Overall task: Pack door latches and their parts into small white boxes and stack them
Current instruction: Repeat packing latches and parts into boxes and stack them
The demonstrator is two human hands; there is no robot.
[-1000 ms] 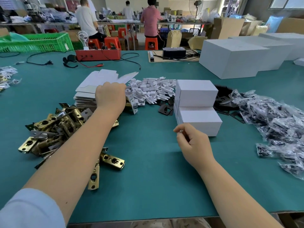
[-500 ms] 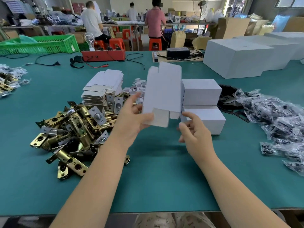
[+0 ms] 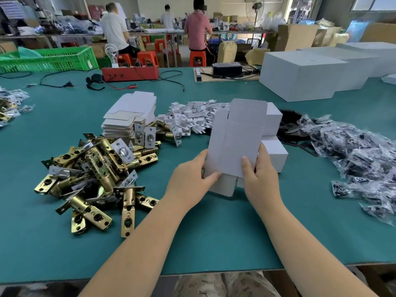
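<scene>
Latches (image 3: 96,176), brass and heaped at nine o'clock on the surface (image 3: 214,228), are untouched, but a second ago the left hand (image 3: 188,185) was reaching to the stack of flat blanks (image 3: 128,118) at eleven o'clock; now one flat box blank (image 3: 235,142) stands upright at the centre, the left hand pinching its lower left edge and the right hand (image 3: 259,181) gripping its lower right edge, thumb across the front. I judge the next step is to open it into a box. Behind it at one o'clock two finished white boxes (image 3: 275,151) sit stacked, white plastic clips (image 3: 192,118) at twelve, bagged parts (image 3: 364,159) at three. Beyond the green surface, three people work at far benches, near a green crate (image 3: 47,60).
</scene>
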